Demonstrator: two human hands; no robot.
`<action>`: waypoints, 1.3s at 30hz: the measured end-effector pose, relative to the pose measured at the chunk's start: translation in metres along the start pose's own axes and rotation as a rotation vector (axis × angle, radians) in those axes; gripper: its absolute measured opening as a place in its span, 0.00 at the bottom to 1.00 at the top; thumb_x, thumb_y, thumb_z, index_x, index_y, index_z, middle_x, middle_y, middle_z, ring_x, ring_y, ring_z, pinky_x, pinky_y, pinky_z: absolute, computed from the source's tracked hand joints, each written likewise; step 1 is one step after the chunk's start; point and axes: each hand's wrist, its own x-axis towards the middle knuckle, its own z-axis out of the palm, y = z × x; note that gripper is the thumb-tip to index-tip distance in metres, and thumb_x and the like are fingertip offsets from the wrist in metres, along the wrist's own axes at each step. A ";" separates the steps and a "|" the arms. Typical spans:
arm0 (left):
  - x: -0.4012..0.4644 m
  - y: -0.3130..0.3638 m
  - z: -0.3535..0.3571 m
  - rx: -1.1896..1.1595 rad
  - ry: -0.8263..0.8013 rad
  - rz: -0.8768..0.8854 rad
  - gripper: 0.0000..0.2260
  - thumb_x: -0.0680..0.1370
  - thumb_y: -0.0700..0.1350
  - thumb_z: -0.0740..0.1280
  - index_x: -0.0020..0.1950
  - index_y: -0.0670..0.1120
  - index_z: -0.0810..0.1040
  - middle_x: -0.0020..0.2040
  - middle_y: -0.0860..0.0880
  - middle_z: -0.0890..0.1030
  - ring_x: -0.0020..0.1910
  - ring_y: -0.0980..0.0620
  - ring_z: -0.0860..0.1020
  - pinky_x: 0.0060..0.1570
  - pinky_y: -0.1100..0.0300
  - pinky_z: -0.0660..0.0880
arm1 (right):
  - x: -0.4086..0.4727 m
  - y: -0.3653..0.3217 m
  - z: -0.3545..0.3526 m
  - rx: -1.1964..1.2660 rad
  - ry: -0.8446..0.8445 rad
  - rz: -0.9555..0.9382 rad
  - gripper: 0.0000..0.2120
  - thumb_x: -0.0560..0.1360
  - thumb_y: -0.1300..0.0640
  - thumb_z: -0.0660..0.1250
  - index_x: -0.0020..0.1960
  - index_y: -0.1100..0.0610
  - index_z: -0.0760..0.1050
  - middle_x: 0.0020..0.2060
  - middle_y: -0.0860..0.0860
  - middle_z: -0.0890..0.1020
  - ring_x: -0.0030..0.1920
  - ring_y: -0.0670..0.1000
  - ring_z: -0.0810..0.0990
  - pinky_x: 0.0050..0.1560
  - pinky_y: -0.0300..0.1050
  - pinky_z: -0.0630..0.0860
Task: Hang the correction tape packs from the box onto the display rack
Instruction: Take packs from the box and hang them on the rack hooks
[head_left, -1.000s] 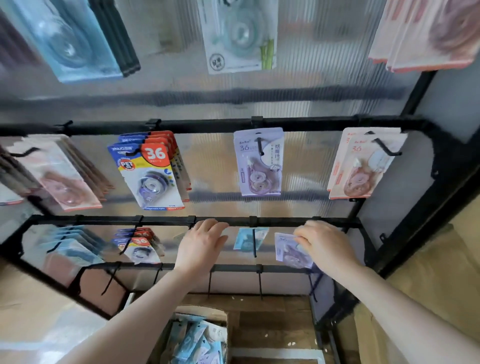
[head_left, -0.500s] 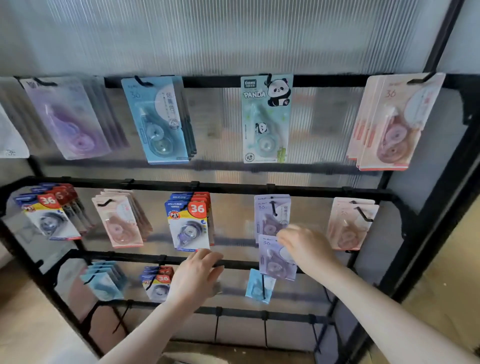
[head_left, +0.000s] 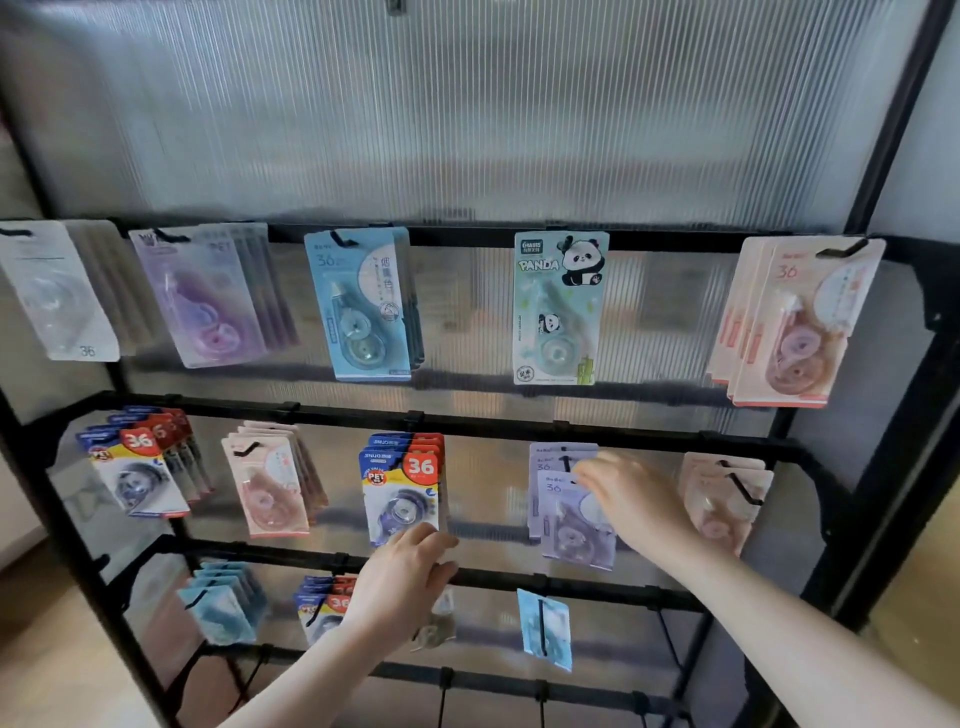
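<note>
— Far left, top rail?
— Pale grey packs (head_left: 57, 296), then lilac packs (head_left: 208, 301), both blurred. Next along, a blue pack (head_left: 358, 306) marked 36, a PANDA pack (head_left: 558, 306) hanging alone, and peach packs (head_left: 789, 327) at the right end.
— Middle rail, same order?
— Red-and-blue "36" packs (head_left: 137, 475) at the left, pink packs (head_left: 270, 483), then a second bunch of red-and-blue packs (head_left: 402, 488), all hanging from hooks on the black display rack (head_left: 467, 423).
— Left hand?
— Left hand (head_left: 402, 582) resting on the lower black bar just below that second bunch, fingers curled loosely over the bar, fingertips near the bottom edge of the front pack. Gripping the bar or only resting on it: cannot tell.
— Right of that?
— Lilac correction tape pack (head_left: 569, 525) held up at the middle rail's hook (head_left: 566, 462), overlapping another lilac pack (head_left: 545, 457) already hanging behind it. Right hand (head_left: 636, 506) pinching the front pack at its upper right, fingers closed on the card. Fully on the hook or not: hidden by blur.
— Farther right?
— Pale pink packs (head_left: 722, 499) on their own hook.
— Bottom rail?
— Teal packs (head_left: 223, 603), more red-and-blue ones (head_left: 322, 605) partly behind the left wrist, one light blue pack (head_left: 545, 629) alone.
</note>
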 end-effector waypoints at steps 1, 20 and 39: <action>0.002 0.000 0.000 -0.001 0.006 0.001 0.15 0.79 0.51 0.61 0.65 0.52 0.74 0.60 0.55 0.75 0.59 0.54 0.74 0.49 0.62 0.71 | 0.001 0.000 0.001 -0.009 -0.005 0.000 0.09 0.78 0.60 0.60 0.53 0.57 0.78 0.47 0.50 0.79 0.46 0.52 0.78 0.43 0.46 0.74; 0.019 -0.012 0.015 -0.025 -0.023 -0.017 0.15 0.79 0.51 0.60 0.65 0.52 0.73 0.61 0.55 0.74 0.60 0.56 0.72 0.50 0.64 0.70 | 0.027 0.001 0.015 -0.072 -0.115 -0.023 0.25 0.77 0.66 0.56 0.72 0.50 0.64 0.63 0.47 0.73 0.63 0.49 0.71 0.52 0.38 0.67; 0.015 -0.017 0.020 -0.018 -0.059 -0.007 0.15 0.80 0.52 0.59 0.66 0.54 0.71 0.61 0.57 0.73 0.59 0.58 0.71 0.48 0.67 0.68 | 0.026 0.003 0.028 -0.114 0.038 0.014 0.23 0.72 0.64 0.67 0.65 0.55 0.72 0.50 0.53 0.79 0.49 0.53 0.77 0.45 0.42 0.71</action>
